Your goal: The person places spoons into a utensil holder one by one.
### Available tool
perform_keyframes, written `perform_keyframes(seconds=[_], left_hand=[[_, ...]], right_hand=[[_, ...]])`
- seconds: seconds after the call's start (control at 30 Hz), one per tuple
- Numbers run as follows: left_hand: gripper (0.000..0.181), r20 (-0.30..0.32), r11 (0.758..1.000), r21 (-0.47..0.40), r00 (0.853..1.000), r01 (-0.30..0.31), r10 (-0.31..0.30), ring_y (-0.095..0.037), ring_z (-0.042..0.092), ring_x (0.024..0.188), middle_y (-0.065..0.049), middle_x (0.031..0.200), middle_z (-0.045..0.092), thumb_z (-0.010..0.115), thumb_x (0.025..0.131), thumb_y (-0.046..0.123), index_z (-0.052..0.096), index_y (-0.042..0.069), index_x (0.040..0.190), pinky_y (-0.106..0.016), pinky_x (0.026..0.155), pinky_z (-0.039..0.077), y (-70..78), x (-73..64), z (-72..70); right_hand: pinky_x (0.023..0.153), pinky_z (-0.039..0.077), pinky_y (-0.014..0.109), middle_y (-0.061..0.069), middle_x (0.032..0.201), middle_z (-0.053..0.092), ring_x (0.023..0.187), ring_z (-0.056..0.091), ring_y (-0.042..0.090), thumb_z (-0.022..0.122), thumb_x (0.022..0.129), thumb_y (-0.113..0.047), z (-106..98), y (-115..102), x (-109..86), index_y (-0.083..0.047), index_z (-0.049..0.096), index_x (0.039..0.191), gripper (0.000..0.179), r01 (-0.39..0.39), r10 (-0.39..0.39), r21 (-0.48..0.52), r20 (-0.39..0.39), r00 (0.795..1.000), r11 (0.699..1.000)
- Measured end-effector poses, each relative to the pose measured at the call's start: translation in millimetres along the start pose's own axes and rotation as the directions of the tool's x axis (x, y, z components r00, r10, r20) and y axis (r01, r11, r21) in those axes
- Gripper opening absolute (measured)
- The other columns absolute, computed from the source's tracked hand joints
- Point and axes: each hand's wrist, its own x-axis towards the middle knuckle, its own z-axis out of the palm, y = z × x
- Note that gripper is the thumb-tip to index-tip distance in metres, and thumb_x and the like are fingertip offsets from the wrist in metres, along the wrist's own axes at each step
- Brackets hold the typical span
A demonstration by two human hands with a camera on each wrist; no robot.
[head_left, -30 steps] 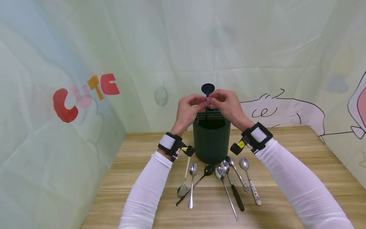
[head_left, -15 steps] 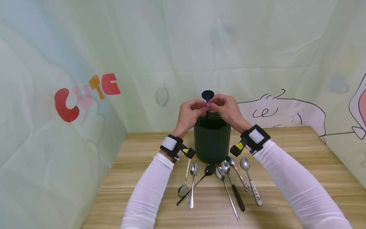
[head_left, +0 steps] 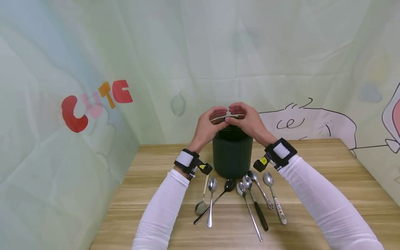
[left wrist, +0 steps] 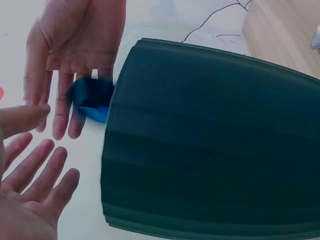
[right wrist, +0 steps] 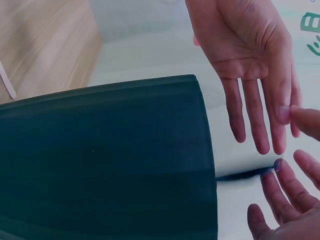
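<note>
Both hands hover over the mouth of a dark green utensil holder (head_left: 232,156). My left hand (head_left: 207,126) is on its left and my right hand (head_left: 250,121) on its right, thumb tips nearly meeting. The fingers of each are spread and grip nothing. In the left wrist view the blurred dark bowl of a spoon (left wrist: 92,100) shows at the holder's rim, apart from the left fingers and in front of the right ones. The handle is hidden inside the holder. A blurred dark streak shows by the right fingertips in the right wrist view.
Several spoons lie on the wooden table before the holder: a black spoon (head_left: 229,185) crossed by a silver spoon (head_left: 212,185), a black-handled spoon (head_left: 260,215), and a white-handled spoon (head_left: 279,210). A printed cloth (head_left: 200,52) hangs behind.
Both hands were pinching the dark spoon upright above the holder and lowering it. Now the fingers have let go and spread, and the spoon has dropped into the holder.
</note>
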Motion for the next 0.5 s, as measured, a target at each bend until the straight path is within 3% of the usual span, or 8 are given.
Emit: perform_keyframes(seconds=[0.13, 0.27, 0.37, 0.5], left_hand=[[0.041, 0.029, 0.999, 0.033, 0.999, -0.022, 0.021, -0.028, 0.051, 0.112, -0.012, 0.120, 0.057, 0.066, 0.083, 0.004, 0.052, 0.000, 0.121, -0.047, 0.094, 0.042, 5.8, -5.7, -3.1], [0.041, 0.034, 0.997, 0.063, 0.999, -0.042, 0.040, -0.024, 0.052, 0.111, -0.009, 0.121, 0.057, 0.065, 0.085, 0.009, 0.052, 0.003, 0.123, -0.039, 0.092, 0.044, 15.7, -13.3, -6.7], [0.041, 0.033, 0.994, 0.071, 0.997, -0.078, 0.076, -0.022, 0.052, 0.110, -0.008, 0.121, 0.057, 0.065, 0.086, 0.010, 0.052, 0.004, 0.123, -0.040, 0.091, 0.045, 27.4, -20.0, -9.0], [0.041, 0.038, 0.987, 0.078, 0.989, -0.142, 0.140, -0.026, 0.051, 0.111, -0.011, 0.123, 0.056, 0.064, 0.085, 0.007, 0.051, 0.003, 0.124, -0.049, 0.091, 0.044, 44.9, -28.8, -11.8]], right_hand=[[0.096, 0.040, 0.042, 0.006, 0.120, 0.056, 0.109, 0.050, 0.017, 0.068, 0.083, -0.038, -1.8, -2.4, -4.4, -0.015, 0.052, 0.122, 0.049, 0.023, -0.023, -0.016, 0.000, 1.000, 1.000], [0.099, 0.037, 0.041, 0.000, 0.121, 0.055, 0.111, 0.048, 0.013, 0.068, 0.081, -0.041, -4.8, -9.3, -13.5, -0.021, 0.050, 0.124, 0.051, 0.054, -0.054, -0.030, -0.008, 0.999, 0.998], [0.100, 0.035, 0.042, 0.002, 0.125, 0.052, 0.114, 0.046, 0.013, 0.069, 0.082, -0.035, -7.6, -21.3, -24.6, -0.022, 0.046, 0.128, 0.054, 0.078, -0.078, 0.005, -0.008, 0.997, 0.997], [0.101, 0.033, 0.048, 0.009, 0.131, 0.047, 0.119, 0.042, 0.021, 0.070, 0.082, -0.019, -10.8, -50.7, -44.2, -0.015, 0.040, 0.133, 0.059, 0.126, -0.126, 0.037, -0.009, 0.992, 0.991]])
